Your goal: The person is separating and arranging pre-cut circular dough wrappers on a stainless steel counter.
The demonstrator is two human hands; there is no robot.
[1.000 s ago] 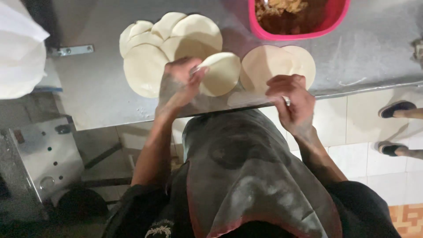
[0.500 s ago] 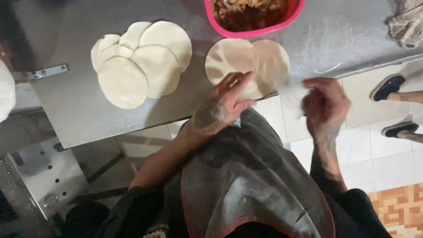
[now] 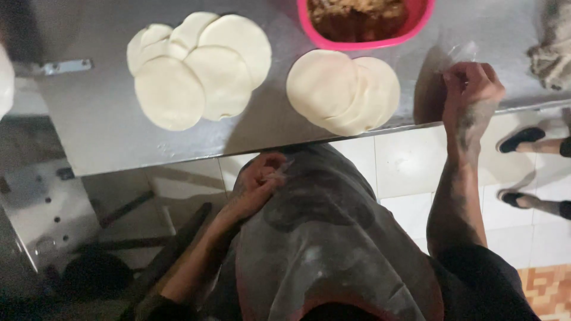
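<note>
My left hand (image 3: 260, 178) is down below the table edge, its fingers curled against the dusty grey apron (image 3: 321, 238) on my front. My right hand (image 3: 473, 95) is at the steel table's (image 3: 101, 119) front edge on the right and pinches a thin clear plastic sheet (image 3: 459, 54) that lies on the table. Left of that hand is a small overlapping stack of round flat dough discs (image 3: 342, 89). A bigger group of several dough discs (image 3: 196, 71) lies farther left. A pink bowl (image 3: 364, 43) of brown filling stands behind the small stack.
A crumpled grey cloth (image 3: 550, 47) lies at the table's far right. Another person's feet in dark sandals (image 3: 523, 139) stand on the white tiled floor at right. A metal machine (image 3: 35, 220) sits low on the left, below the table.
My left hand has dropped from the small dough stack onto my apron. My right hand has gone from in front of me out to the table's right edge with the plastic sheet.
</note>
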